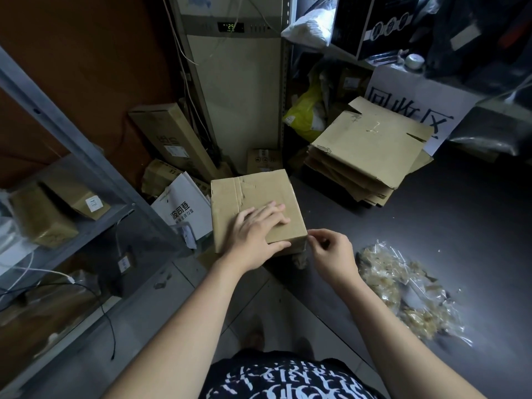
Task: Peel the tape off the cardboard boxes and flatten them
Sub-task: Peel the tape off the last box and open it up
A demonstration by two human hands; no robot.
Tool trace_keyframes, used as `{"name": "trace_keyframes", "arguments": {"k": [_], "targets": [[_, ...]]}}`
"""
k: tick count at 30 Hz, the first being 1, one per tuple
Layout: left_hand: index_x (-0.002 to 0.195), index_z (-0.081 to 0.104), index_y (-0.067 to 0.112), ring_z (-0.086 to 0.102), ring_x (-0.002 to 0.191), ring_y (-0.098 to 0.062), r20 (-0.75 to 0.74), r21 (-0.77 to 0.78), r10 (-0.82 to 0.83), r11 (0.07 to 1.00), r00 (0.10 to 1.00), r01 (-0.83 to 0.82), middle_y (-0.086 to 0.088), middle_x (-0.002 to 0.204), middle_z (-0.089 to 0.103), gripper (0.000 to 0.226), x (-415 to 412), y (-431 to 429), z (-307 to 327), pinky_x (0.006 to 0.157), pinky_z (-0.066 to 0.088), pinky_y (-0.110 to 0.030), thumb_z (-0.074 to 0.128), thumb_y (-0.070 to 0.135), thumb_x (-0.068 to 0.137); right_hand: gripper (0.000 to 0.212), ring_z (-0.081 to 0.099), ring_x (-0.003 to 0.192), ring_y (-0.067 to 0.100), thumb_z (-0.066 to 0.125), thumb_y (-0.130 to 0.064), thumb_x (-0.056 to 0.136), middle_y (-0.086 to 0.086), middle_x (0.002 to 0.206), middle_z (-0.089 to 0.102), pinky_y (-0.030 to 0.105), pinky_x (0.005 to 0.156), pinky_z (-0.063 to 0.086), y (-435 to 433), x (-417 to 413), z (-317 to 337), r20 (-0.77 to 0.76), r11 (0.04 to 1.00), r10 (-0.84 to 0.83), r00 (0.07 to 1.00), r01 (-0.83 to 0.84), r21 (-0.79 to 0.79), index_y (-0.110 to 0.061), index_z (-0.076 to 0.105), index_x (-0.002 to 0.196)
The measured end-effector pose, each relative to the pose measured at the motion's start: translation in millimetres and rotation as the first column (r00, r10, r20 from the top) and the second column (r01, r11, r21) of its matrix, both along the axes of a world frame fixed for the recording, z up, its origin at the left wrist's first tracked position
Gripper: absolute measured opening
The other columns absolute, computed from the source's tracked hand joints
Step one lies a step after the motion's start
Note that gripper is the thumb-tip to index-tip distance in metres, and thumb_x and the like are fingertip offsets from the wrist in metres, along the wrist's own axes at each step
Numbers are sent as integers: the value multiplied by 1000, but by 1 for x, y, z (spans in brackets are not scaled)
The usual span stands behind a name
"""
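Bare forearms are reaching forward over a dark printed shirt (288,378) toward a cardboard box (267,188) that is sitting on the floor directly under both hands. The left hand (253,234) is lying flat on the box top, fingers relaxed and spread, thumb running along the near edge. The right hand (331,254) is curling at the box's near right corner, thumb and forefinger pinching the tape (300,256) that is hanging crumpled there. Just right of the right hand, a heap of peeled tape (408,292) is lying on the floor. Beyond the right hand, a stack of flattened boxes (368,151) is resting. Left of the left hand, a white paper bag (187,208) is leaning against the box.
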State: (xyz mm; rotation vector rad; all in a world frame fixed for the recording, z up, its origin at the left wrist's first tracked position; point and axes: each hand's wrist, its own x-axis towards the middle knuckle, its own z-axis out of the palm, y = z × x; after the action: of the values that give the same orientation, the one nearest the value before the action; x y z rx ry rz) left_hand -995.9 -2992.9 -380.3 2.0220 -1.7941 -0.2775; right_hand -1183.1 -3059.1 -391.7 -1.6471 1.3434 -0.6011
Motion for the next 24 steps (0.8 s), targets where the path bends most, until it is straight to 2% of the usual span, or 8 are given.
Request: {"name": "trace_keyframes", "arguments": {"k": [4, 5, 11, 14, 18, 24], "targets": [[118, 56, 39, 24, 149, 0, -3, 8, -10, 1000, 1000, 10, 21, 154, 43, 40, 0, -1, 2, 116, 10, -27, 76, 48, 85, 20, 65, 76, 7, 60, -26, 89, -11, 81, 74, 27, 63, 48, -2, -1, 11, -16, 985, -38, 999, 40, 170, -30, 79, 86], [118, 57, 39, 24, 149, 1, -8, 5, -9, 1000, 1000, 9, 21, 154, 43, 40, 1, -1, 2, 115, 10, -26, 77, 47, 84, 20, 64, 76, 8, 59, -28, 88, -11, 80, 74, 28, 63, 48, -3, -1, 13, -26, 983, -34, 999, 38, 181, -29, 79, 84], [118, 58, 38, 24, 149, 1, -28, -1, -5, 1000, 1000, 5, 21, 154, 43, 40, 0, 0, 3, 114, 8, -23, 78, 46, 84, 17, 58, 69, 8, 60, -32, 92, -10, 77, 69, 26, 58, 38, -5, -2, 16, -71, 986, -1, 997, 13, 166, -25, 73, 84], [118, 59, 38, 24, 149, 2, -35, -3, -3, 1000, 999, 3, 21, 154, 43, 41, 0, 0, 2, 114, 7, -22, 78, 47, 83, 17, 63, 77, 9, 60, -35, 95, -9, 83, 71, 27, 63, 43, -5, -1, 10, -66, 987, 8, 998, 3, 161, -25, 71, 87], [119, 60, 37, 23, 149, 2, -34, -1, -4, 1000, 999, 4, 20, 154, 43, 41, -1, 0, 2, 114, 8, -24, 78, 47, 83, 14, 67, 83, 14, 61, -33, 98, -6, 87, 72, 34, 77, 53, -4, -1, 1, -10, 991, 25, 1000, -24, 129, -25, 68, 90], [120, 58, 39, 21, 150, 1, -29, 6, -11, 1000, 1000, 11, 21, 155, 42, 41, 0, 1, 1, 115, 8, -26, 76, 47, 85, 13, 63, 74, 12, 60, -26, 101, 3, 88, 72, 28, 68, 49, -5, 0, 1, 42, 991, 53, 998, -58, 123, -19, 67, 93]]}}
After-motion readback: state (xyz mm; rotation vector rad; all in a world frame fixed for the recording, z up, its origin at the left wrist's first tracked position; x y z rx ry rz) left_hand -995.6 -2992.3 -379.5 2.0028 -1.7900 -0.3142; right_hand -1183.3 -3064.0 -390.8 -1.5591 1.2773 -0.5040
